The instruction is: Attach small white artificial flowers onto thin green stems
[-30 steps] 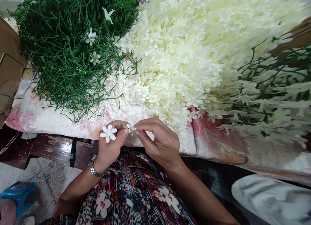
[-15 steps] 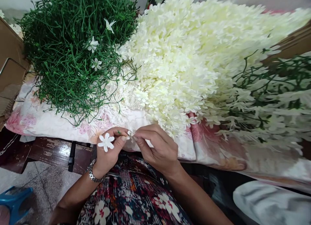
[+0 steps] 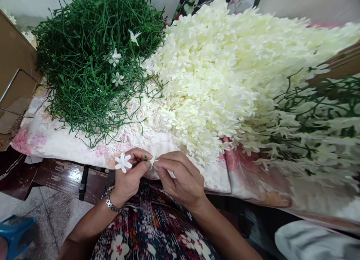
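Note:
My left hand is closed in a pinch on an artificial flower stem, most of it hidden by the fingers. A white artificial flower stands out beside the back of this hand, and a small green tip shows above the thumb. Thumb and forefinger of my right hand are pinched on a small white flower piece, right at the left fingertips. Its exact shape is partly covered. Beyond the hands lie a heap of green plastic stems and a large pile of cream-white petals.
Finished-looking white flowers on green stems lie to the right. White thread-like stamens spread over the floral cloth. A cardboard box with a wire handle stands left; a blue plastic stool is on the floor.
The view has shifted slightly, so the piles sit lower and further right. Both hands stay together; the small white piece between the fingertips has turned and looks narrower.

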The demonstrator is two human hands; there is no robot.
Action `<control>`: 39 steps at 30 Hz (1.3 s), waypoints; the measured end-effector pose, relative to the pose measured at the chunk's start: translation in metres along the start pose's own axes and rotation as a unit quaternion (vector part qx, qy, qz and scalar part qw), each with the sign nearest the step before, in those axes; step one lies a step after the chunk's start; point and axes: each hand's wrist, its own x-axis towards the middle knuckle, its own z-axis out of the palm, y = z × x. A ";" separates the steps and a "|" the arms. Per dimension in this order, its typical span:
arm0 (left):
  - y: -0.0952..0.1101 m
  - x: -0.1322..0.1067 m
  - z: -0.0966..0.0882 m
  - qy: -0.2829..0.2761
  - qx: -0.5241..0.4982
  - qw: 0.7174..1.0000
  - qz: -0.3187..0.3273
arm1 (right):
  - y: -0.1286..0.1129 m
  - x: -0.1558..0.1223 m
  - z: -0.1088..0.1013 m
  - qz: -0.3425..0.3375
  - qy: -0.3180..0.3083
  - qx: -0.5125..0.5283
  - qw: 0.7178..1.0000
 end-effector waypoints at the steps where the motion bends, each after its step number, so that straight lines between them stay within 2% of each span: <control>1: 0.000 0.000 -0.001 -0.009 0.001 1.000 0.011 | -0.001 0.000 0.001 0.005 0.002 0.002 1.000; 7: -0.002 0.002 -0.003 -0.036 0.025 0.998 0.045 | -0.003 0.001 0.002 0.032 -0.012 0.044 0.998; 14: -0.003 0.000 -0.004 -0.009 0.044 0.997 0.060 | -0.003 0.002 -0.002 0.036 -0.020 0.013 0.999; 18: -0.002 -0.001 -0.004 0.003 0.058 0.994 0.094 | -0.004 0.003 -0.003 0.038 -0.035 0.008 0.999; 39: 0.002 -0.001 -0.004 -0.040 0.102 0.993 0.044 | -0.001 0.002 -0.009 0.029 -0.079 0.019 0.996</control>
